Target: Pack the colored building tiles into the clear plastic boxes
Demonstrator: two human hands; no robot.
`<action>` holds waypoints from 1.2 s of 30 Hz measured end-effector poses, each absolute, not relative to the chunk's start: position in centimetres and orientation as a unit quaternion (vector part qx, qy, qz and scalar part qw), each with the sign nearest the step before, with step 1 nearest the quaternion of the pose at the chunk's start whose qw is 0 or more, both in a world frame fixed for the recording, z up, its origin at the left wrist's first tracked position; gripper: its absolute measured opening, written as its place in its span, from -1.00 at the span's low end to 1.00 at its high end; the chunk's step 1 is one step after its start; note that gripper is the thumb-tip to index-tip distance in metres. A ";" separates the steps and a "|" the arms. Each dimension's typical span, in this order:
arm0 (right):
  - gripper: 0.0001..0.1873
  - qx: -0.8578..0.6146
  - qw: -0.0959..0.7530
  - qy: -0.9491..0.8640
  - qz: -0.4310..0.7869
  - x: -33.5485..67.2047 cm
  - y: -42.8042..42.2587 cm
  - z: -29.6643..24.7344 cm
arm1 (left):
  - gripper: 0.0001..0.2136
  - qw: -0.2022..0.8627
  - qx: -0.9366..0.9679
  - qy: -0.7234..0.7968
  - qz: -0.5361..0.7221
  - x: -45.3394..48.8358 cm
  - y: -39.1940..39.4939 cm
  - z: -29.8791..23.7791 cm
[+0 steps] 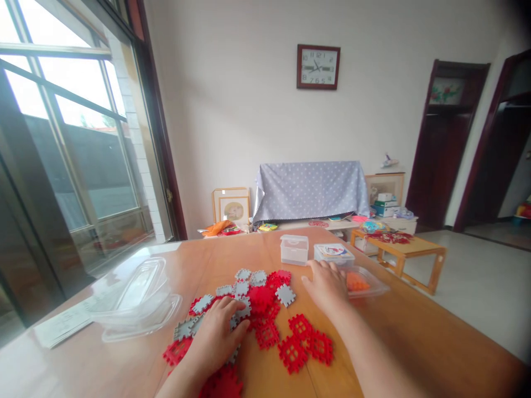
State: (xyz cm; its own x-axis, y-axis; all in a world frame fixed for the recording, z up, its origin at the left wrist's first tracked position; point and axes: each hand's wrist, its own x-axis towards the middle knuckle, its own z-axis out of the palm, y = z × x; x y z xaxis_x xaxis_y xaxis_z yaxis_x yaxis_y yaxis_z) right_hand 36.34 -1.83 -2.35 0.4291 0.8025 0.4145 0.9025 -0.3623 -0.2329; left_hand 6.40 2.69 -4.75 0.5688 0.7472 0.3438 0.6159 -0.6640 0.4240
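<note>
My left hand (pixel 218 331) lies palm down on a pile of plastic interlocking tiles, its thumb apart from its fingers. Around it are grey tiles (pixel 241 288) and red tiles (pixel 262 300) with notched edges. My right hand (pixel 327 283) is over the table at the left side of a clear container (pixel 375 283) with orange pieces (pixel 357 282) in it. Its fingers are stretched and loosely spread, and nothing shows in them. Several red window-like tiles (pixel 293 352) lie between my forearms, and a lone grey tile (pixel 285 295) is at the pile's right edge.
Stacked clear lids or trays (pixel 141 301) and some paper sheets (pixel 62 323) lie on the wooden table (pixel 332 381) at the left. A small clear box (pixel 294 250) and a box with a printed label (pixel 334 252) stand at the back. Beyond is a low wooden table (pixel 423 251).
</note>
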 end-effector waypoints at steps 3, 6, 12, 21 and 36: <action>-0.68 -0.855 0.174 -0.483 -0.080 38.7 -1.3 -2.8 | -0.79 0.132 0.872 0.391 0.262 6.4 2.7 -4.8; -0.76 -0.872 0.139 -0.468 -0.034 40.1 -0.7 -3.3 | -0.80 0.130 0.871 0.389 0.269 6.3 2.7 -4.9; -0.76 -0.880 0.129 -0.457 0.031 41.0 -0.3 -3.8 | -0.79 0.146 0.862 0.398 0.278 6.2 2.5 -4.6; -0.88 -0.854 0.135 -0.502 0.018 38.4 -1.8 -2.8 | -0.80 0.160 0.854 0.403 0.286 6.3 2.6 -4.7; -0.89 -0.686 0.275 -0.653 -0.166 30.5 -4.2 -1.5 | -0.70 0.215 0.840 0.387 0.314 6.7 2.7 -5.3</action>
State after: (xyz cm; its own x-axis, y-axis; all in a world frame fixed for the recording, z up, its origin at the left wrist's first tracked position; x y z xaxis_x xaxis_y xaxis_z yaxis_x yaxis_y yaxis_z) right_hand 30.46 -4.17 -1.50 0.0917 0.8051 0.5860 0.9870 0.0044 -0.1605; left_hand 6.71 2.68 -5.34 0.5029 0.7855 0.3606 0.5152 -0.6074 0.6046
